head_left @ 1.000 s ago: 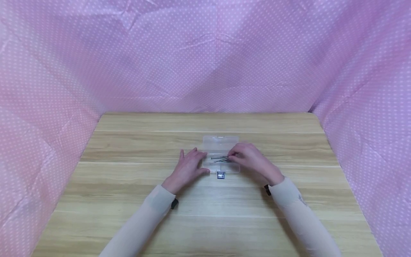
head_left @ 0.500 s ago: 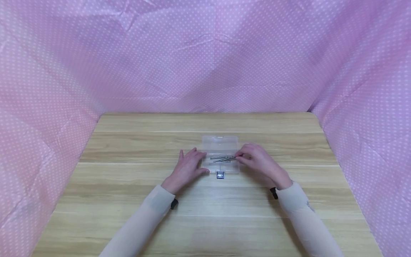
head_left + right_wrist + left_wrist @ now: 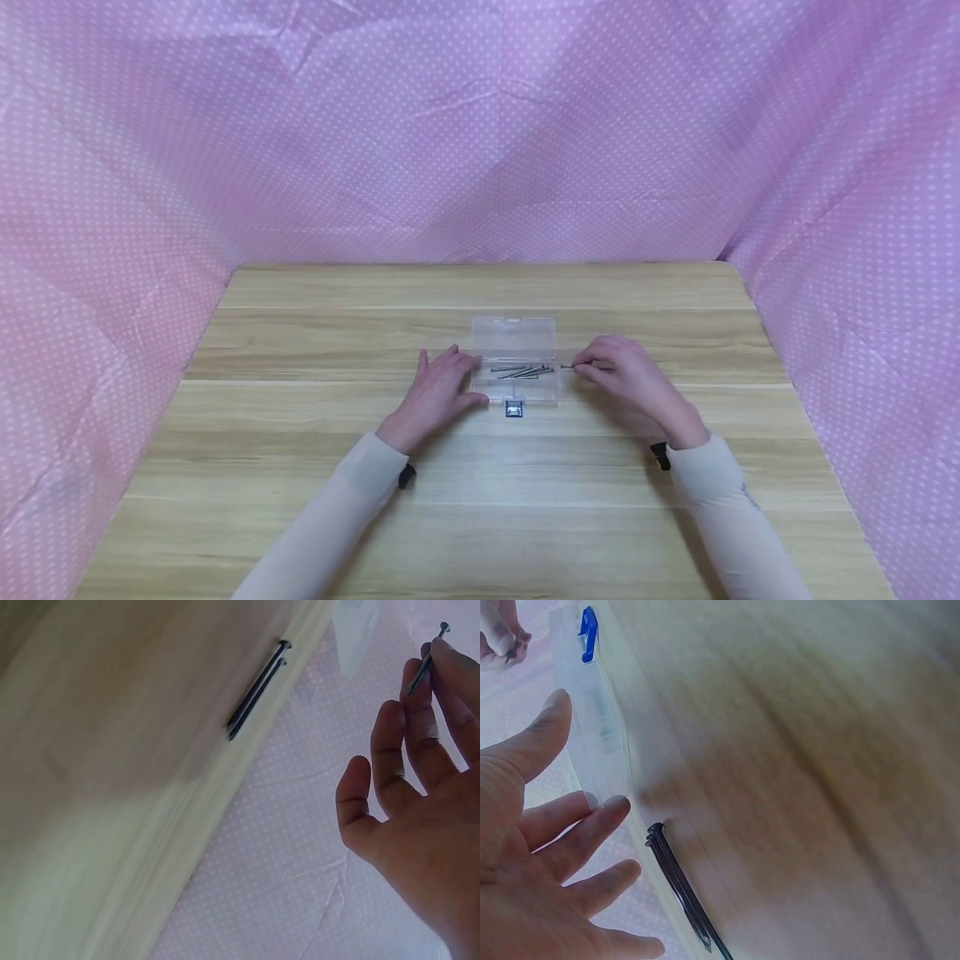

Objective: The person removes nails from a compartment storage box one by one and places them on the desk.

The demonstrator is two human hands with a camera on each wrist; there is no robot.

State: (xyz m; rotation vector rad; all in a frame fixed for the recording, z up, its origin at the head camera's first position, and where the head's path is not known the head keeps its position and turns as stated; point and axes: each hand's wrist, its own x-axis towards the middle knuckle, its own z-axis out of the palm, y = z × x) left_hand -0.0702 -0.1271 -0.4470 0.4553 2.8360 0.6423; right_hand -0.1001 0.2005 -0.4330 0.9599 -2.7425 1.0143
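A clear plastic box (image 3: pixel 536 393) with its lid (image 3: pixel 513 337) folded back lies mid-table, several nails (image 3: pixel 521 372) in its rear compartment. Its blue latch (image 3: pixel 513 409) hangs at the front. My left hand (image 3: pixel 435 396) rests at the box's left end, thumb by the front corner and fingertips at the back one; the left wrist view shows the fingers extended and spread. Just right of the box, my right hand (image 3: pixel 630 379) pinches one nail (image 3: pixel 424 669) between thumb and fingertips, its head pointing toward the box in the head view.
Dark nails (image 3: pixel 679 889) lie on the wooden table (image 3: pixel 480 517) by my left hand. Two more nails (image 3: pixel 259 690) show on the table in the right wrist view. A pink dotted cloth (image 3: pixel 480 150) surrounds the table at the back and sides.
My right hand has moved right, out of the box and past its right end, with a nail pinched in it. The left hand has stayed at the box's left end.
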